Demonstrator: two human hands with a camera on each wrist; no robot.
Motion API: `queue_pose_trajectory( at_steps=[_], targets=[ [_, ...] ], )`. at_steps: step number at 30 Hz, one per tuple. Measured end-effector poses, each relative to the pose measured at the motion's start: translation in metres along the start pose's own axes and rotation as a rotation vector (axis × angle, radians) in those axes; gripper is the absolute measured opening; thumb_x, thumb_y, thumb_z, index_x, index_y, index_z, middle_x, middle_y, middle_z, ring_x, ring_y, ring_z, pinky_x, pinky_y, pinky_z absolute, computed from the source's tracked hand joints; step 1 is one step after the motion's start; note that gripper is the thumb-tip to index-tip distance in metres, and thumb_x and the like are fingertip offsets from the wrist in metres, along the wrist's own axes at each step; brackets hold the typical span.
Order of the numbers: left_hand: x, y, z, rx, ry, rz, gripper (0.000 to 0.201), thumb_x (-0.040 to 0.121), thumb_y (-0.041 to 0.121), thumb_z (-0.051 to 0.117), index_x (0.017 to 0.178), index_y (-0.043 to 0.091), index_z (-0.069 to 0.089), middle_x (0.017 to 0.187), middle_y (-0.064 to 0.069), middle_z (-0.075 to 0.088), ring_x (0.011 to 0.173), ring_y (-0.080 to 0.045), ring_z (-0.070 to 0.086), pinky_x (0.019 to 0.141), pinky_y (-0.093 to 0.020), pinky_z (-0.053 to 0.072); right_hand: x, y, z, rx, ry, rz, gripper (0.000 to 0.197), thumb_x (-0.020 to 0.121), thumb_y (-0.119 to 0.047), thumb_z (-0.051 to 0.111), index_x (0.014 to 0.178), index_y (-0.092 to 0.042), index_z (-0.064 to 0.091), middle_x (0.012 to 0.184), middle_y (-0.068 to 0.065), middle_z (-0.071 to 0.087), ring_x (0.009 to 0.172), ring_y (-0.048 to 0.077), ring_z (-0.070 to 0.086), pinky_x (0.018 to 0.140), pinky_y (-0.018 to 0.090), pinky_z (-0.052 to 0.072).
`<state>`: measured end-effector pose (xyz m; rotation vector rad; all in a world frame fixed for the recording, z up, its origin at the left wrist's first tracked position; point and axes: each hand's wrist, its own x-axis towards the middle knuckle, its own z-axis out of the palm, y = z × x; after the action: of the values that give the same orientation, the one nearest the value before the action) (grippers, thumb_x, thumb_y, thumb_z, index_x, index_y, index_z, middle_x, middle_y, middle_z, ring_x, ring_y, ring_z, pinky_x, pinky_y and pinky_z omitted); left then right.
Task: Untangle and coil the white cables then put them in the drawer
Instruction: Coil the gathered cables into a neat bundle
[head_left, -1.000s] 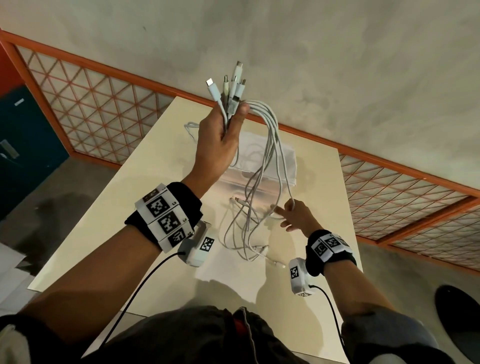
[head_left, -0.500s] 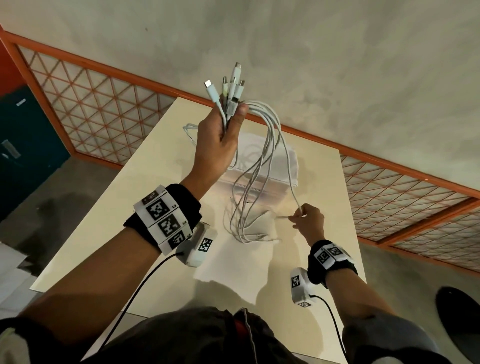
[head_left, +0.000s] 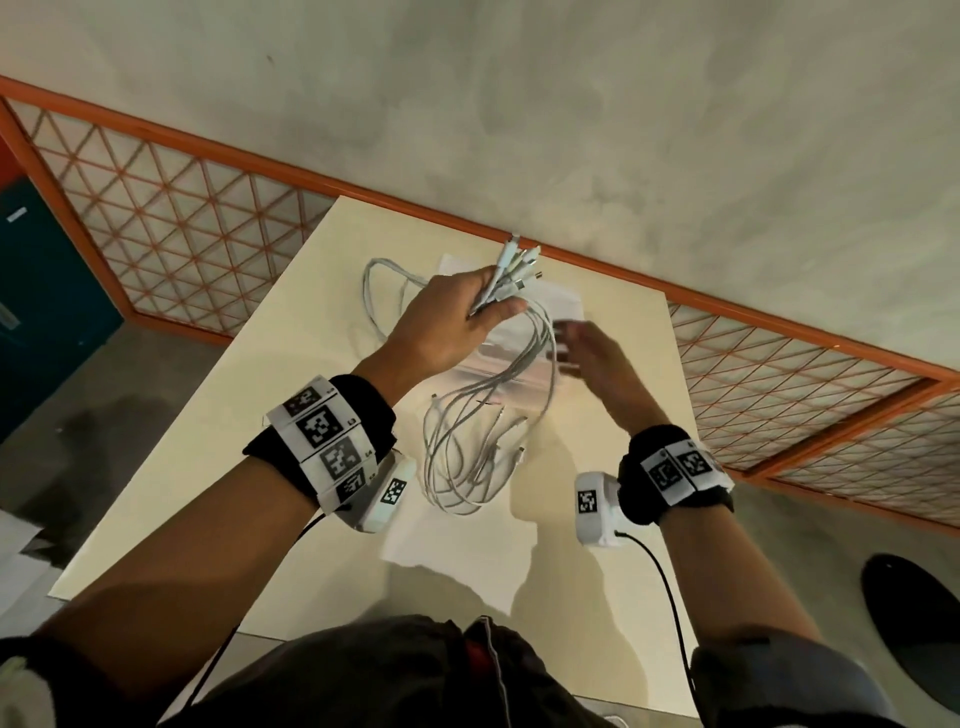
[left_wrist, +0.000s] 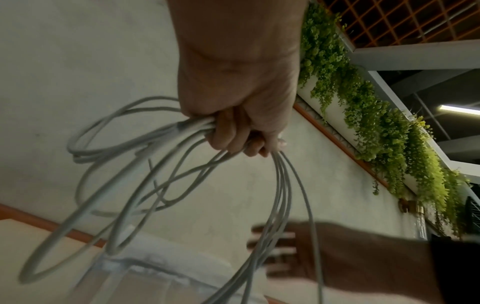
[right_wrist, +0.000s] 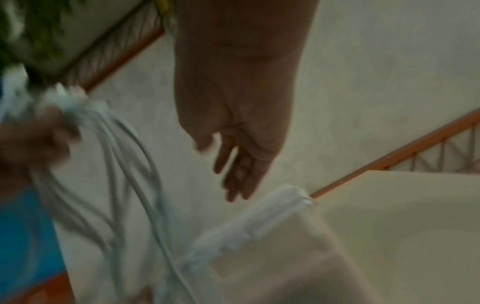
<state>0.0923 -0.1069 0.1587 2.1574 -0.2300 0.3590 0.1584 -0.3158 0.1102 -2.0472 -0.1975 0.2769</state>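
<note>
Where the two forearms entered the head view, each wrist carried a black band with white panels of square black-and-white coded markers (head_left: 326, 427) (no readable lettering on them) and a small white camera unit (head_left: 597, 509) with a black lead.

Item: white cables (head_left: 467, 447), several, thin and round, pale grey-white, gathered as one bundle. Loose loops hung down over the cream table (head_left: 218, 415), the lowest loops seeming to rest on it near a white sheet of paper (head_left: 467, 561). Connector ends fanned out above the fist, small and white with metal tips; no brand mark could be made out.

Left hand (head_left: 447, 327): fingers curled tight round the bundle just below the connectors, raised above the table.

Right hand (head_left: 597, 353): fingers straight and slightly spread, holding nothing, just beside the hanging strands; whether it touched them could not be told, as it was blurred.

Beyond: a clear plastic drawer (head_left: 524, 332) with white trim, on the table under the hands. Farther still, an orange-framed lattice railing (head_left: 171, 223) and a grey plastered wall (head_left: 571, 104).
</note>
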Motion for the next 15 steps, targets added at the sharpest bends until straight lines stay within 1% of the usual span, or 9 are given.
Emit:
queue_pose_trajectory(
  at_steps=[2, 4, 6, 7, 8, 10, 12, 13, 15],
  targets=[
    [-0.002, -0.003, 0.004, 0.000, -0.035, -0.036, 0.038, 0.090, 0.042, 0.057, 0.111, 0.011, 0.064, 0.091, -0.007, 0.071, 0.085, -0.025, 0.065, 0.071, -0.031, 0.045, -0.005, -0.028, 0.006, 0.224, -0.086, -0.067, 0.058, 0.094, -0.060, 0.028, 0.118, -0.020, 0.062, 0.120, 0.006, 0.066, 0.111, 0.021, 0.063, 0.095, 0.030, 0.047],
    [-0.004, -0.004, 0.007, -0.009, -0.058, -0.070, 0.037, 0.089, 0.042, 0.058, 0.108, 0.012, 0.065, 0.087, -0.004, 0.070, 0.081, -0.022, 0.065, 0.067, -0.028, 0.044, -0.012, -0.044, 0.014, 0.211, -0.254, -0.089, 0.071, 0.087, -0.069, 0.018, 0.107, -0.022, 0.067, 0.107, 0.008, 0.071, 0.106, 0.022, 0.066, 0.099, 0.035, 0.048],
    [-0.006, -0.006, 0.008, -0.016, -0.086, -0.101, 0.031, 0.087, 0.042, 0.061, 0.098, 0.014, 0.066, 0.076, 0.005, 0.066, 0.075, -0.017, 0.062, 0.062, -0.020, 0.041, -0.017, -0.047, 0.021, 0.136, -0.348, -0.063, 0.077, 0.084, -0.072, 0.020, 0.090, -0.012, 0.067, 0.074, 0.003, 0.070, 0.079, 0.020, 0.069, 0.094, 0.040, 0.050],
    [-0.006, -0.008, 0.008, -0.021, -0.108, -0.120, 0.030, 0.085, 0.042, 0.064, 0.095, 0.014, 0.067, 0.076, 0.007, 0.065, 0.076, -0.014, 0.062, 0.062, -0.019, 0.041, -0.019, -0.044, 0.022, 0.105, -0.340, -0.045, 0.076, 0.083, -0.073, 0.022, 0.078, -0.009, 0.063, 0.059, -0.002, 0.060, 0.063, 0.016, 0.063, 0.088, 0.042, 0.050],
    [-0.007, -0.011, 0.007, -0.038, -0.132, -0.139, 0.032, 0.082, 0.043, 0.068, 0.096, 0.015, 0.067, 0.080, 0.008, 0.067, 0.078, -0.011, 0.063, 0.064, -0.018, 0.043, -0.022, -0.039, 0.022, 0.073, -0.306, -0.034, 0.074, 0.084, -0.072, 0.024, 0.069, -0.008, 0.055, 0.051, -0.004, 0.049, 0.052, 0.013, 0.052, 0.080, 0.040, 0.050],
    [-0.010, -0.016, 0.004, -0.087, -0.142, -0.170, 0.037, 0.077, 0.046, 0.072, 0.098, 0.015, 0.070, 0.090, 0.006, 0.071, 0.084, -0.006, 0.065, 0.073, -0.017, 0.046, -0.024, -0.022, 0.014, 0.006, -0.213, 0.005, 0.065, 0.092, -0.063, 0.031, 0.062, -0.006, 0.043, 0.051, 0.000, 0.036, 0.047, 0.014, 0.036, 0.065, 0.028, 0.044],
    [-0.012, -0.018, -0.001, -0.148, -0.109, -0.189, 0.036, 0.081, 0.047, 0.067, 0.091, 0.013, 0.071, 0.085, 0.005, 0.073, 0.081, -0.005, 0.065, 0.074, -0.020, 0.046, -0.027, 0.000, 0.000, -0.067, -0.170, 0.087, 0.052, 0.098, -0.044, 0.042, 0.061, -0.007, 0.042, 0.054, 0.006, 0.039, 0.048, 0.018, 0.036, 0.056, 0.021, 0.039],
    [-0.013, -0.018, -0.002, -0.209, -0.105, -0.197, 0.035, 0.085, 0.046, 0.064, 0.086, 0.011, 0.069, 0.077, 0.007, 0.071, 0.074, -0.002, 0.065, 0.072, -0.019, 0.045, -0.027, 0.014, -0.007, -0.137, -0.171, 0.135, 0.044, 0.098, -0.032, 0.047, 0.062, -0.006, 0.047, 0.055, 0.008, 0.046, 0.048, 0.018, 0.043, 0.056, 0.021, 0.040],
    [-0.014, -0.011, -0.005, -0.358, -0.136, -0.223, 0.038, 0.091, 0.041, 0.056, 0.071, 0.010, 0.058, 0.055, 0.010, 0.056, 0.045, 0.001, 0.051, 0.052, -0.013, 0.039, -0.025, 0.042, -0.020, -0.263, -0.183, 0.206, 0.020, 0.094, -0.005, 0.052, 0.074, -0.004, 0.055, 0.061, 0.006, 0.060, 0.049, 0.010, 0.056, 0.061, 0.024, 0.042]
  ],
)
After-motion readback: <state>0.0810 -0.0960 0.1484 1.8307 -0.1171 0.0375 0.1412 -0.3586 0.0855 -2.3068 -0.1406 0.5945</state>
